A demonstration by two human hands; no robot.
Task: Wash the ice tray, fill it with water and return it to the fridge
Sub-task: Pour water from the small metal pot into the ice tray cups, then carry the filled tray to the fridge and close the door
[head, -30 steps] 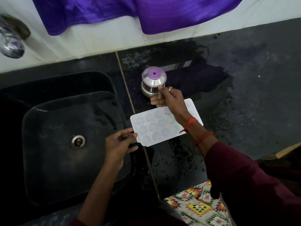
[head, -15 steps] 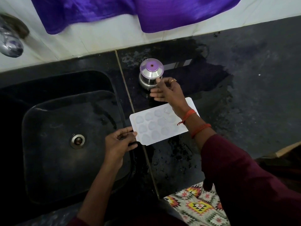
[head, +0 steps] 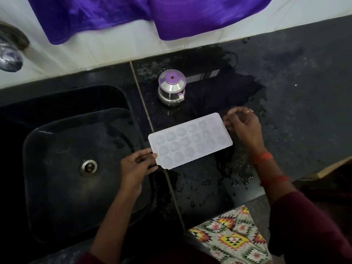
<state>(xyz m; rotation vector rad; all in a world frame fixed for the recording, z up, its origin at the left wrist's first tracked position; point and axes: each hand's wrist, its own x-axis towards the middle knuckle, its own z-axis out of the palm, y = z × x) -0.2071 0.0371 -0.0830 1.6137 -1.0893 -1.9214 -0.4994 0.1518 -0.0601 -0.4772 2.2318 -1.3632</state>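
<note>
Wet counter [head: 289, 88]; tray [head: 190, 141] right of left grip [head: 137, 166], seemingly filled.
That grip pinches it; right grip [head: 245, 126] we cannot tell. Next: lift level.

Occluded, cropped and unresolved areas

The tap [head: 9, 54] is blurred and cut by the left edge. The purple cloth [head: 133, 16] is cut by the top edge and the patterned cloth [head: 234, 239] by the bottom edge. The right hand [head: 244, 126] is blurred at the fingertips, so contact with the ice tray [head: 190, 141] cannot be determined. The tray's corner hides the lower fingers of the left hand [head: 136, 166]. Cell contents are not resolvable.
</note>
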